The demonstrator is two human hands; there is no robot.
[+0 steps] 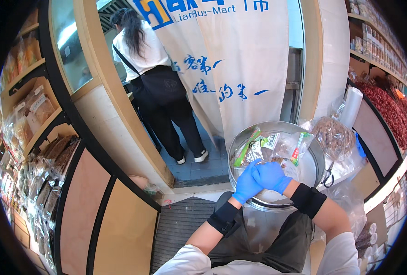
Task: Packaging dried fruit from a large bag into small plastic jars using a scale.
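Both my hands wear blue gloves and meet over a round metal pan [317, 181] with a tall rim. My left hand [248, 184] is closed and pressed against my right hand [272, 177], whose fingers are also closed. Anything between them is hidden from this view. Just beyond my knuckles lies a clear plastic package with green edges and a white label [271, 140]. Beside it in the pan is another clear package with a green and red printed strip [297, 153].
Right of the pan are black-handled scissors [328, 176], a clear bag of brown dried goods [334, 137] and a white plastic roll [351, 106]. A person [153, 82] stands in the doorway beside a white curtain [249, 105]. Shelves of packaged goods line both sides.
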